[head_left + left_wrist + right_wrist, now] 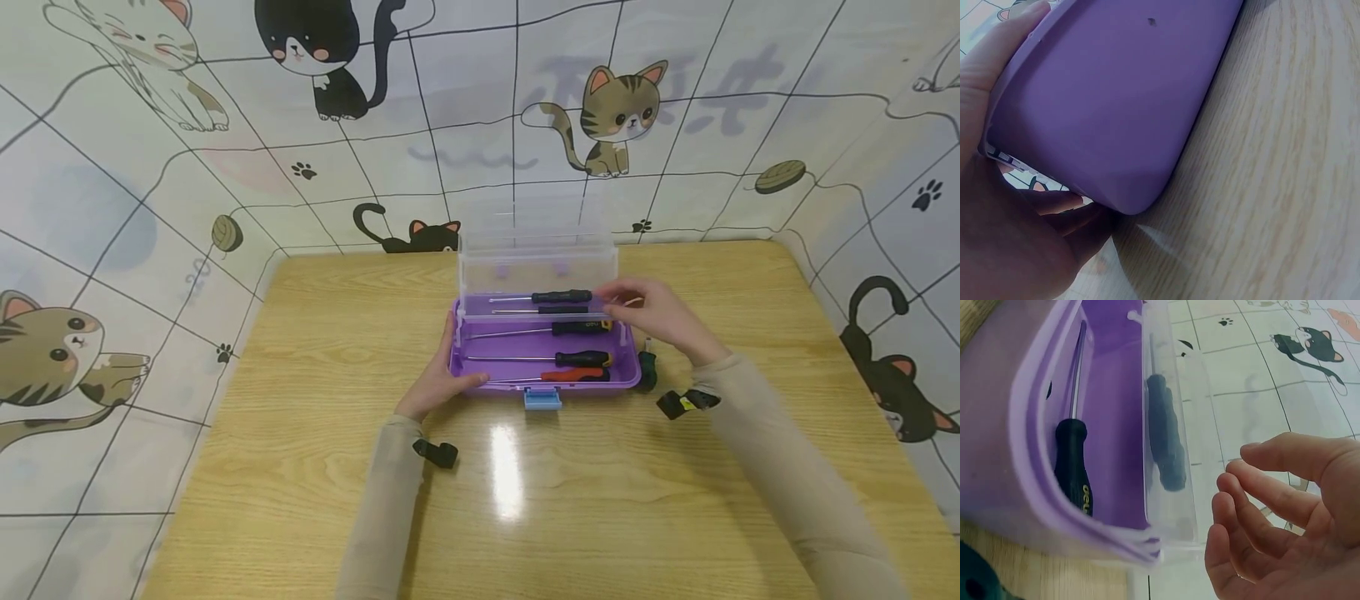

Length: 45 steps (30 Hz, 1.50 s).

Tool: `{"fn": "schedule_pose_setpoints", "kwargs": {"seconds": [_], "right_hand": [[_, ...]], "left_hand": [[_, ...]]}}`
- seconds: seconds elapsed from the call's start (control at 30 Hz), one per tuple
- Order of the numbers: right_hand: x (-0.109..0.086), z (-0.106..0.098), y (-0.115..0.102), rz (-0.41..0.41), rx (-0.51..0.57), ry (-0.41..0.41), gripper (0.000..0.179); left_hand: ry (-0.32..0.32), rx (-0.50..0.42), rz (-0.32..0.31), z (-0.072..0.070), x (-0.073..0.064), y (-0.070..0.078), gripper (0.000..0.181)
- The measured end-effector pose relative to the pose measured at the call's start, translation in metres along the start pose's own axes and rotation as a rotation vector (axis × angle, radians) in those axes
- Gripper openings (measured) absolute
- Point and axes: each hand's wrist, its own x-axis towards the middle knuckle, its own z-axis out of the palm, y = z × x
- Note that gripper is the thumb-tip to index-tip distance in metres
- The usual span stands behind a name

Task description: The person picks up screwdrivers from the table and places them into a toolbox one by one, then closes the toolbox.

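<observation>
A purple toolbox (510, 343) stands on the table with its clear lid (536, 271) raised at the back. Several screwdrivers lie in it side by side, among them a black-handled screwdriver (583, 359) and a red-handled screwdriver (575, 375). My left hand (438, 383) grips the box's left end, thumb at the front rim; the left wrist view shows the fingers (1088, 225) round the corner. Beside the lid's right end is my right hand (656, 317). In the right wrist view its loosely bent fingers (1260, 515) hold nothing and are apart from the box.
A dark green-handled tool (648, 372) stands on the wooden table (337, 333), just right of the box. A blue latch (542, 399) hangs from the box's front. Walls with cat drawings (622, 117) enclose the table's back and sides.
</observation>
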Motion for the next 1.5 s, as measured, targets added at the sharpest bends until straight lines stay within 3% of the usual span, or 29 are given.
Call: {"fn": "schedule_pose_setpoints", "kwargs": {"seconds": [0.3,0.67,1.5], "right_hand": [[-0.011,-0.004,0.008,-0.007,-0.023,0.005,0.029],[-0.023,-0.010,0.021,0.106,-0.024,0.013,0.035],[-0.049,-0.004,0.048,0.193,0.027,0.038,0.036]], "left_hand": [[0.001,0.009,0.001,0.000,0.000,0.000,0.119],[-0.003,0.033,-0.009,0.000,0.000,0.001,0.118],[0.005,0.016,0.003,0.000,0.001,0.000,0.119]]}}
